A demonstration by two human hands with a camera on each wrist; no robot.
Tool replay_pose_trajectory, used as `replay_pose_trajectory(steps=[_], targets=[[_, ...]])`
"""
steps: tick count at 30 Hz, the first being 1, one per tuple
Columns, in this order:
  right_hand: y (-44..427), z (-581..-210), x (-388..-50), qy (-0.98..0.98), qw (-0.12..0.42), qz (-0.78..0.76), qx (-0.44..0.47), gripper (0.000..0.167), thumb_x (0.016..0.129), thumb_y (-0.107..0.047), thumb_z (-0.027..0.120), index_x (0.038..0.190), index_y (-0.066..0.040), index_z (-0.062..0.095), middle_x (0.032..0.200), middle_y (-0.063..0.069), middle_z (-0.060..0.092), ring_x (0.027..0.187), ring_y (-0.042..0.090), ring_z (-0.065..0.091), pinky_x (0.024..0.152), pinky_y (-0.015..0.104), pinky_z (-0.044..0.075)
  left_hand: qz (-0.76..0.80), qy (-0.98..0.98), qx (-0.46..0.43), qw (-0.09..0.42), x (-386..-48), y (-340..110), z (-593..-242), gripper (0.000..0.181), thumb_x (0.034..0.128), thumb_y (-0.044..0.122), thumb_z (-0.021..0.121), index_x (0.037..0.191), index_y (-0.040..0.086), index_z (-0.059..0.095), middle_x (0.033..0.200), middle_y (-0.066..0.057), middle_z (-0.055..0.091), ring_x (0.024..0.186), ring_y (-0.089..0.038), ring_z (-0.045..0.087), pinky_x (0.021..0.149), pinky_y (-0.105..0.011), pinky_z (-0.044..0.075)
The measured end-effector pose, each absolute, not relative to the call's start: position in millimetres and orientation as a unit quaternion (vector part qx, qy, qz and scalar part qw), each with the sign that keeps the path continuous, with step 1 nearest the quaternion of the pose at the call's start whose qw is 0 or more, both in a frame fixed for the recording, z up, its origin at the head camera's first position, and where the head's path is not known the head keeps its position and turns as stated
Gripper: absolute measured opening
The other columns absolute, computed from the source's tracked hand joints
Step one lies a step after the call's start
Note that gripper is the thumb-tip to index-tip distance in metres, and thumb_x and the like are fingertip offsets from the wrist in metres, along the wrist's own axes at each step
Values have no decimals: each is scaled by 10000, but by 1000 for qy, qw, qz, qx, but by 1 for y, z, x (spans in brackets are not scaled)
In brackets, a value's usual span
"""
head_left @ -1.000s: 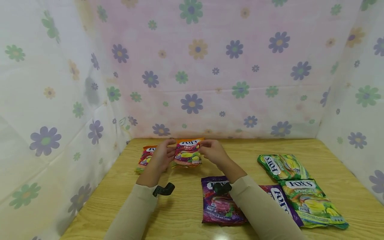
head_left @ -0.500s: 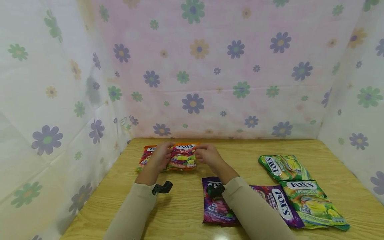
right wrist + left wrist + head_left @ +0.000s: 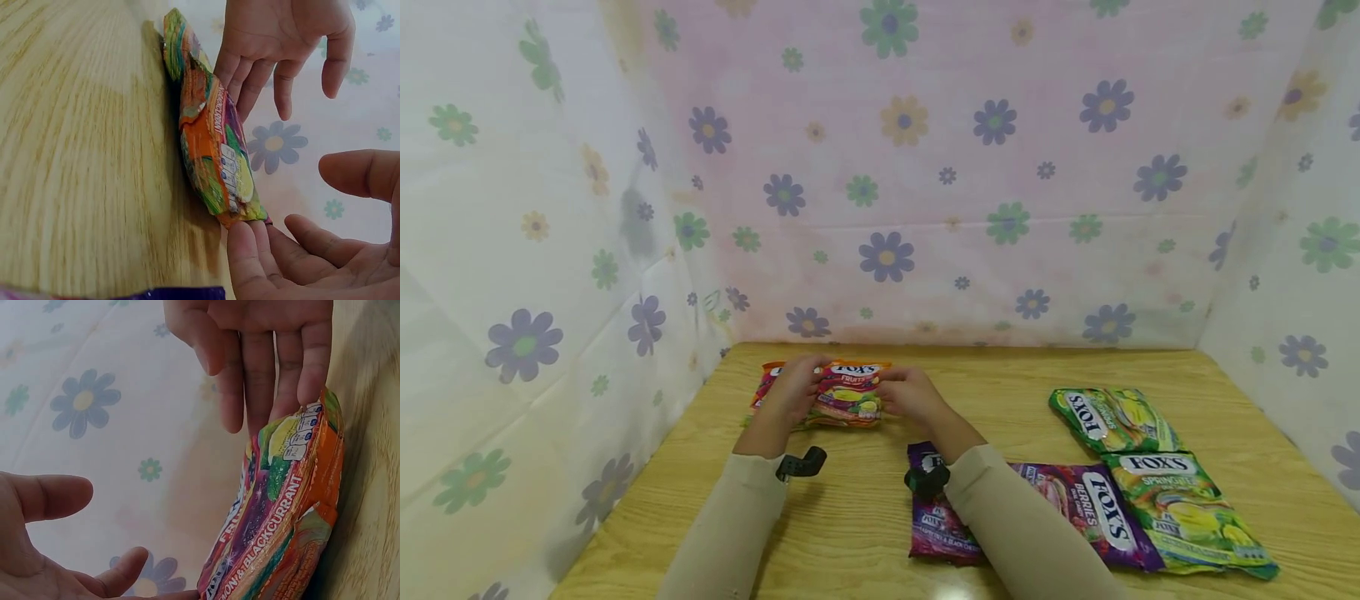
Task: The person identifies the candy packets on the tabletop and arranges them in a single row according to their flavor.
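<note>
A red-and-orange Fox's Fruits candy bag [image 3: 850, 395] lies face up at the back left of the table. My left hand [image 3: 796, 390] is at its left side, with the thumb held away from the fingers [image 3: 125, 575]; the fingertips reach the bag's edge. On the opposite side, my right hand [image 3: 916, 402] touches the right edge with extended fingers [image 3: 247, 256], its thumb apart from the bag. Another Fruits bag [image 3: 766, 385] sits directly to the left, partly hidden behind my left hand.
Two purple Fox's Berries bags, one [image 3: 936, 533] partly under my right sleeve and one [image 3: 1075, 508] beside it, lie nearer. Two green Fox's Spring Tea bags, one farther back [image 3: 1112, 419] and one nearer [image 3: 1187, 512], are on the right. Flowered cloth [image 3: 955, 208] encloses the table [image 3: 842, 517].
The Fruits bag has come down onto the table and shifted left against the other Fruits bag. Both hands moved left with it, and the right hand's pinch on its edge has loosened.
</note>
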State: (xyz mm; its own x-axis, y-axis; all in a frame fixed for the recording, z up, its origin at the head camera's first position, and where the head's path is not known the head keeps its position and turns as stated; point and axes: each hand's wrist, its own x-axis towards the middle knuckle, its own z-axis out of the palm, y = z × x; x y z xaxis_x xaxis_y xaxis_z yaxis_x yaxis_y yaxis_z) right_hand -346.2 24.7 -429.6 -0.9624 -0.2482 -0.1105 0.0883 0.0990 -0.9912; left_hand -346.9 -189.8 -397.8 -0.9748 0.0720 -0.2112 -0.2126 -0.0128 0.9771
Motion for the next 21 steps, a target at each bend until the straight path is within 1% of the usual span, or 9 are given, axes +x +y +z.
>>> replay_pose_trajectory(steps=[5,6,8,10,12,14,16,19,21], targets=[[22,-430,-345,737,132,-660,-63,530,945,-148,712,1431,15,577,1449,208,567,1212,321,650,1029,445,558,712,693,-56,100,-349,-192,-399,702,1053,262,512,1631,13,201,1705,-280,46,1588,-457,52,1295,-545,104],[22,-431,-345,736,133,-660,-67,533,943,-147,713,1432,16,575,1438,204,573,1158,289,665,992,419,579,709,695,-58,101,-350,-193,-399,704,1054,266,509,1631,9,198,1702,-289,57,1586,-460,65,1294,-544,113],[21,-432,-345,715,145,-680,-70,555,930,-111,709,1447,19,555,1404,204,587,887,184,666,799,335,606,699,706,-61,97,-351,-195,-400,624,1059,259,506,1580,-14,298,1692,-294,127,1583,-439,123,1291,-524,158],[21,-434,-345,695,156,-698,-79,565,936,-60,674,1473,29,520,1417,214,573,662,106,528,615,278,500,662,742,-58,91,-351,-198,-403,588,1059,241,519,1553,-32,352,1670,-291,209,1563,-436,207,1272,-535,226],[21,-437,-345,679,165,-710,-86,585,934,6,635,1497,41,481,1451,231,547,577,116,361,555,281,361,599,795,-59,80,-351,-200,-407,566,1041,220,572,1521,-31,410,1635,-274,307,1510,-429,330,1224,-555,327],[20,-439,-346,685,164,-704,-91,615,916,46,637,1505,51,462,1522,246,492,674,120,522,574,265,409,539,838,-53,71,-351,-202,-413,547,1008,171,634,1488,-27,462,1581,-266,395,1389,-407,484,1107,-535,461],[19,-442,-346,703,157,-687,-94,647,885,79,656,1501,55,463,1564,242,452,994,222,662,667,279,516,496,864,-49,69,-352,-203,-417,671,972,130,687,1555,-26,392,1561,-289,421,1257,-409,604,1023,-511,536],[16,-445,-347,728,147,-663,-95,697,834,96,701,1493,37,484,1593,219,425,1469,362,429,873,336,587,473,878,-27,71,-353,-206,-420,699,940,99,729,1550,-22,411,1542,-297,449,1131,-376,684,945,-459,578],[15,-446,-346,733,147,-657,-100,719,826,98,712,1503,25,480,1611,197,408,1508,382,370,945,371,580,460,885,-16,70,-354,-209,-421,715,934,109,744,1554,-15,411,1555,-290,442,1198,-390,659,1004,-489,557]])
